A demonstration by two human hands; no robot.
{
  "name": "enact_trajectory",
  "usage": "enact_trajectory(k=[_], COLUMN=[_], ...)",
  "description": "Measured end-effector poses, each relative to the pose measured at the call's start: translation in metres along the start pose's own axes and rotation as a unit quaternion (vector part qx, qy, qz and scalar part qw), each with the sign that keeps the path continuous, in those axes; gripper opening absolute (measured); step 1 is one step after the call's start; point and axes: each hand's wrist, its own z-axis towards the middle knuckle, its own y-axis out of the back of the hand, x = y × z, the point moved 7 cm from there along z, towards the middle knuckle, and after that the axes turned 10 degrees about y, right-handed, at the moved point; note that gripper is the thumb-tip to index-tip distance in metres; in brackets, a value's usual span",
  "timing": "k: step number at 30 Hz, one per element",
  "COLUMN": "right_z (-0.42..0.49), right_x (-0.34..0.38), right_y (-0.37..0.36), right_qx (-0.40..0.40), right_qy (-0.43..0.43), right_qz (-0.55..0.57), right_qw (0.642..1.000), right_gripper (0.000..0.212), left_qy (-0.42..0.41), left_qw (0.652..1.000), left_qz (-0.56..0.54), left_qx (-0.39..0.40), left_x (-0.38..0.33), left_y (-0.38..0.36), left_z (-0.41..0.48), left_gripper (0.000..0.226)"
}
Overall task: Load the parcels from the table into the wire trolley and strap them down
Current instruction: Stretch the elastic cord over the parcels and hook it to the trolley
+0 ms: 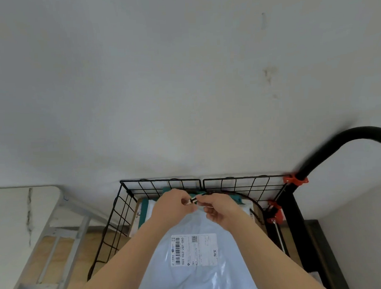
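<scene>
Both hands [176,202] [217,207] pinching strap hook [192,201] over trolley [230,184].

Hands [196,205] on strap hook [193,201]

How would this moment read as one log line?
stage: strapping | hands: both on strap hook at trolley far wall | top parcel: loaded
</scene>
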Motion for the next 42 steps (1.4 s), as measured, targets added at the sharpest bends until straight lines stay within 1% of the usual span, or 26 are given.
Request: enact_trajectory(k=[1,2,4,5,7,8,11,14,16,19,22,25,28,33,35,39,42], right_z=[0.006,0.013,0.030,0.040,0.059,0.068,0.090,0.104,0.112,0.121,0.124,0.126,0.124,0.127,0.130,0.135,0.139], right_x=[-0.005,-0.008,-0.014,-0.016,-0.019,-0.020,-0.025,-0.026,-0.027,-0.034,-0.039,-0.043,-0.043,-0.041,-0.039,-0.042,-0.044], right_y=[-0.001,-0.001,0.002,0.003,0.003,0.002,-0.004,-0.008,-0.012,-0.020,-0.021,-0.020,-0.021,-0.022,-0.022,-0.024,-0.025], right_qx=[-0.015,-0.037,-0.094,-0.123,-0.172,-0.191,-0.238,-0.277,-0.287,-0.285,-0.296,-0.327,-0.348,-0.358,-0.362,-0.360,-0.356], right_qy=[0.004,0.012,0.038,0.051,0.077,0.090,0.131,0.165,0.182,0.195,0.215,0.246,0.280,0.299,0.302,0.307,0.307], right_qz=[0.016,0.037,0.068,0.069,0.030,0.006,-0.060,-0.134,-0.152,-0.150,-0.149,-0.148,-0.154,-0.160,-0.167,-0.179,-0.222], right_qw=[1.000,0.999,0.993,0.989,0.982,0.977,0.961,0.937,0.928,0.927,0.919,0.901,0.882,0.870,0.866,0.863,0.854], right_gripper=[0.012,0.013,0.016,0.017,0.019,0.020,0.020,0.025,0.026,0.021,0.022,0.020,0.015,0.013,0.010,0.008,0.002], left_qy=[0.005,0.017,0.038,0.042,0.046,0.045,0.025,-0.020,-0.041,-0.046,-0.056,-0.073,-0.086,-0.094,-0.089,-0.067,-0.059], left_qw=[1.000,1.000,0.999,0.999,0.997,0.996,0.996,0.995,0.993,0.989,0.989,0.986,0.982,0.982,0.983,0.988,0.989], left_qz=[0.003,-0.002,-0.009,-0.003,0.005,0.009,0.025,0.047,0.084,0.115,0.089,0.075,0.088,0.112,0.113,0.100,0.100], left_qx=[0.003,0.009,-0.001,-0.020,-0.061,-0.075,-0.080,-0.084,-0.076,-0.076,-0.104,-0.130,-0.140,-0.120,-0.111,-0.093,-0.088], left_x=[0.009,0.019,0.041,0.051,0.067,0.073,0.084,0.085,0.090,0.105,0.112,0.115,0.113,0.106,0.105,0.098,0.095], left_y=[-0.005,-0.009,-0.013,-0.014,-0.014,-0.016,-0.031,-0.052,-0.069,-0.091,-0.099,-0.102,-0.101,-0.102,-0.100,-0.094,-0.095], left_z=[0.005,0.010,0.024,0.033,0.050,0.060,0.086,0.105,0.111,0.111,0.112,0.117,0.118,0.120,0.122,0.126,0.126], left_gripper=[0.015,0.012,0.026,0.034,0.045,0.046,0.041,0.050,0.056,0.059,0.066,0.069,0.060,0.051,0.048,0.036,0.034])
